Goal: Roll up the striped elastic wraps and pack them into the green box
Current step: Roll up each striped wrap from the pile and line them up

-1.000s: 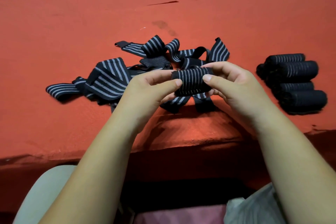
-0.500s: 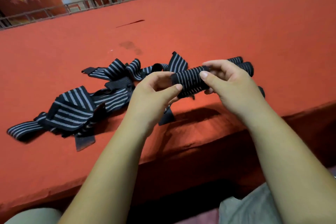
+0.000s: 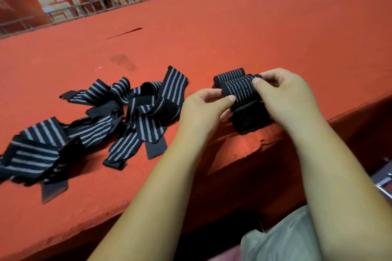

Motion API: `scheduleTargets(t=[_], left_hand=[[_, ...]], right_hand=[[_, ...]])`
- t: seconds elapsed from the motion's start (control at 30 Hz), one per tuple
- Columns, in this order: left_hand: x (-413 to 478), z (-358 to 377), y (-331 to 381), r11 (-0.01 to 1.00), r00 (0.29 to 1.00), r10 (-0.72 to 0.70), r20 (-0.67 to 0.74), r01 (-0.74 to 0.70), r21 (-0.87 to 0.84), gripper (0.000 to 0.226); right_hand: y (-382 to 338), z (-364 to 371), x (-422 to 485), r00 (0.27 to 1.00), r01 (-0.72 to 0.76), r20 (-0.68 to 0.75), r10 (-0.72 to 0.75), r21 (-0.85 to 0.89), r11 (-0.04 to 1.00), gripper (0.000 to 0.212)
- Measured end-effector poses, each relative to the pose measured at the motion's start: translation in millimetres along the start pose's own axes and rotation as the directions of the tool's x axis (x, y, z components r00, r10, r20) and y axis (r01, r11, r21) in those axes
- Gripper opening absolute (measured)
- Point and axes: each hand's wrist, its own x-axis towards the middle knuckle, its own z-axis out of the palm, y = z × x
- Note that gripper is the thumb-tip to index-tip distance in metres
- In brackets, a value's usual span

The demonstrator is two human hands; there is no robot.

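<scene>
Holds 1 rolled striped wrap (image 3: 240, 91) between 2 hands. Pinches its left end with the left hand (image 3: 201, 108), thumb and fingers curled round it. Grips its right end with the right hand (image 3: 284, 95), thumb on top, fingers bent behind. Carries it directly over a cluster of finished rolls (image 3: 228, 74) lying between and beneath both hands: at least 2 visible, full count hidden. Cannot tell whether touching them. Shows 1 tangled heap of loose wraps (image 3: 148, 112) left of the left hand on the red table (image 3: 233, 27); number uncountable.
</scene>
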Motion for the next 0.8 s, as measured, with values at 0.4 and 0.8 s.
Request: scheduleTargets(t=[0.4, 0.8], left_hand=[[4, 13, -15, 0.987, 0.998, 0.004, -0.056, 0.006, 0.162, 0.031], [-20, -48, 4, 0.956, 0.998, 0.001, -0.065, 0.018, 0.293, 0.004]], right_hand=[[14, 3, 4, 0.999, -0.054, -0.013, 0.052, -0.171, 0.984, 0.019], [-18, 14, -20, 0.959, 0.106, -0.252, -0.126, -0.091, 0.99, 0.017]])
